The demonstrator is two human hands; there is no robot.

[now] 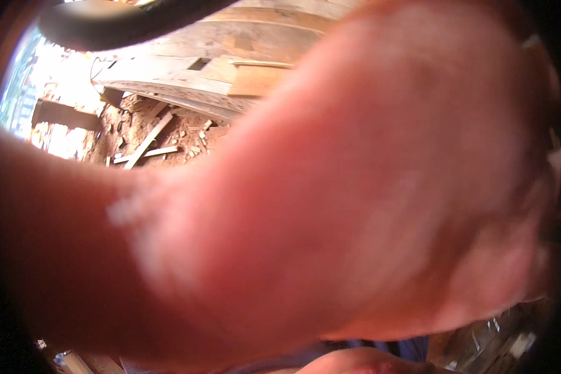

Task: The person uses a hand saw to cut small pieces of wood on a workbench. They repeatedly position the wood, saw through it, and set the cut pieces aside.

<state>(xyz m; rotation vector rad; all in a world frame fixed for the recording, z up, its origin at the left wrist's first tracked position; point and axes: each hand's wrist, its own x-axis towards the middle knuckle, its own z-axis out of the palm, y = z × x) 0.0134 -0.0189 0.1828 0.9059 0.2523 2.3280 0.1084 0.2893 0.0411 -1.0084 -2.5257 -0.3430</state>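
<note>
A bare arm (330,206), blurred and very close to the camera, fills most of the head view. It runs from the left edge up toward the upper right, and I take it for my left arm. Its hand end is a blur near the right rim, with no fingers to make out and no held thing visible. A small patch of skin (361,363) shows at the bottom edge; I cannot tell what part it is. My right hand does not show clearly anywhere.
Behind the arm lie weathered wooden planks (193,78) over reddish soil (137,134) strewn with wood scraps (148,140). A dark curved band (106,25) crosses the top left. Blue cloth (380,346) shows at the bottom.
</note>
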